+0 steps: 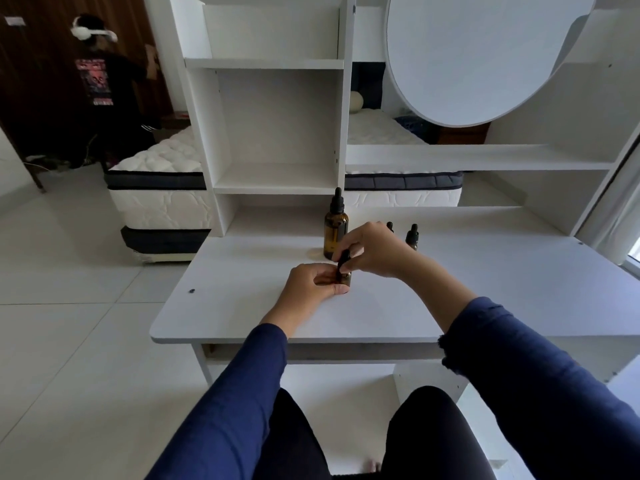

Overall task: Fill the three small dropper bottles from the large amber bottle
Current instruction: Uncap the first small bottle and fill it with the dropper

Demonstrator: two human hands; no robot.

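Both forearms reach forward over the counter (pixel 242 306). The left hand (pixel 313 282) rests on the surface, its fingers curled round a small dropper bottle (pixel 345 279). The right hand (pixel 372 251) comes down from above and pinches the bottle's black cap (pixel 343 262). The large amber bottle (pixel 335 237) stands capped just behind. A second small bottle (pixel 412 235) and a half-hidden third bottle (pixel 390 226) stand behind the right hand. All are well back from the front edge, with bare surface on both sides.

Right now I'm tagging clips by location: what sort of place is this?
Probably a bedroom: a quilted white mattress lies behind a white dressing table with open shelves and a large round mirror-like panel.
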